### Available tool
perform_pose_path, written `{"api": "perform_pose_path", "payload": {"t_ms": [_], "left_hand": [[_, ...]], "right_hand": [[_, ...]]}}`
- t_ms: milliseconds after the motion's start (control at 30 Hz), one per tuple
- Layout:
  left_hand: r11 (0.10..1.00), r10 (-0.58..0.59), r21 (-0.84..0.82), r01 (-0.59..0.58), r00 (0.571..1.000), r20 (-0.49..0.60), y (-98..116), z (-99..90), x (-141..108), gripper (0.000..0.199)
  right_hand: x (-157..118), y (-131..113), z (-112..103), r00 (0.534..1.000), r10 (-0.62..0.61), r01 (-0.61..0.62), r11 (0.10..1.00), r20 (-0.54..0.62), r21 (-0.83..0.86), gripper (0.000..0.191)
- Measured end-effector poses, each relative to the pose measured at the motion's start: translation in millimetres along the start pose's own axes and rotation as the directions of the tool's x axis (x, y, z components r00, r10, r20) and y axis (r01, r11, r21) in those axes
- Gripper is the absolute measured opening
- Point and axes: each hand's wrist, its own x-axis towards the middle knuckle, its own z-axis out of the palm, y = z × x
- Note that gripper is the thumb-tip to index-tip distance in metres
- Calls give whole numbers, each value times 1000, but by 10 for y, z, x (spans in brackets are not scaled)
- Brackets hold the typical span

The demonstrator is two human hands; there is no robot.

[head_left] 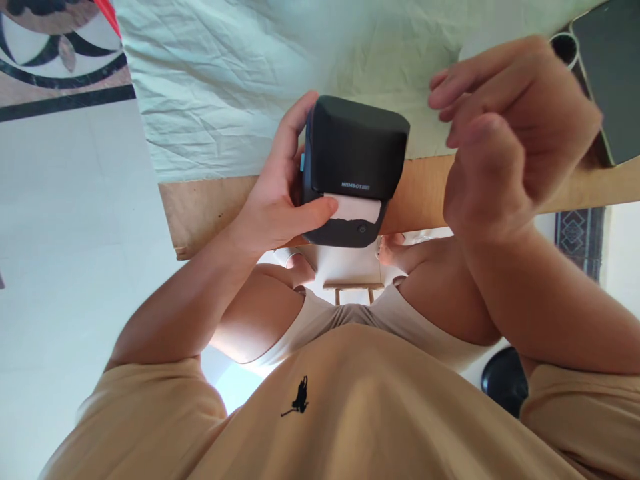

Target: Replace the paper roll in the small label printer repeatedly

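Observation:
A black label printer (357,143) with "NIIMBOT" lettering is gripped in my left hand (280,193), over the near edge of the table. White label paper (357,208) sticks out of its front slot, and its loose end looks ragged. My left thumb presses on the left end of that paper, while the fingers wrap round the printer's left side. To the right, apart from the printer, my right hand (510,127) is raised with bent fingers over the table. Its fingertips are slightly blurred, and I see nothing held between them.
A pale green cloth (215,87) covers the table, leaving a bare wooden edge (210,207) at the front. At the far right lies a dark flat panel (613,80) beside a white-rimmed round object (565,48). My legs and a wooden stool bar (353,287) are below.

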Motion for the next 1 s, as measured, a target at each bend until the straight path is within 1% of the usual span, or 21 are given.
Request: {"api": "perform_pose_path", "payload": {"t_ms": [67,100,133,200,300,400,467,533,600,667,767,833,900,967,1000], "left_hand": [[999,-40,9,41,998,-54,19,22,-12,72],[999,-44,6,44,997,-62,26,35,-16,72],[999,-47,0,47,997,-58,30,50,-18,72],[999,-34,-20,33,998,-60,33,81,-18,68],[999,-49,-10,48,992,-113,39,123,-13,61],[997,-68,13,70,988,-138,66,164,-8,50],[997,-73,-16,71,985,-155,98,189,-6,43],[993,-116,-53,109,980,-165,132,204,-6,41],[986,-159,-68,150,975,-152,154,199,-4,39],[983,-175,-74,166,974,-144,151,176,0,38],[987,-133,-105,120,983,-127,109,140,15,39],[987,-94,-137,81,991,-94,80,132,30,44],[983,-76,-169,64,995,-68,67,140,47,48],[977,-107,-190,92,992,-72,70,157,62,48],[972,-133,-202,115,988,-78,75,166,68,47]], "right_hand": [[-15,-4,-22,991,51,-43,996,123,-73,19],[-21,0,-32,979,82,-64,993,186,-104,14],[-26,8,-40,962,110,-80,989,249,-127,14],[-36,37,-44,915,161,-115,983,369,-145,30],[-47,78,-33,846,200,-170,980,494,-105,48],[-47,88,-33,810,217,-191,976,544,-104,59],[-35,89,-44,798,236,-203,972,555,-121,62],[-16,95,-58,776,269,-234,963,570,-137,66],[3,108,-67,755,305,-252,952,580,-173,71],[14,126,-70,750,324,-250,946,576,-207,74],[9,161,-62,758,316,-242,949,571,-203,74],[-1,184,-54,770,273,-228,962,577,-151,70],[-10,200,-44,796,191,-176,981,575,-83,67],[-15,200,-37,811,121,-117,992,572,-45,65],[-17,194,-35,811,111,-102,994,575,-48,64]]}}
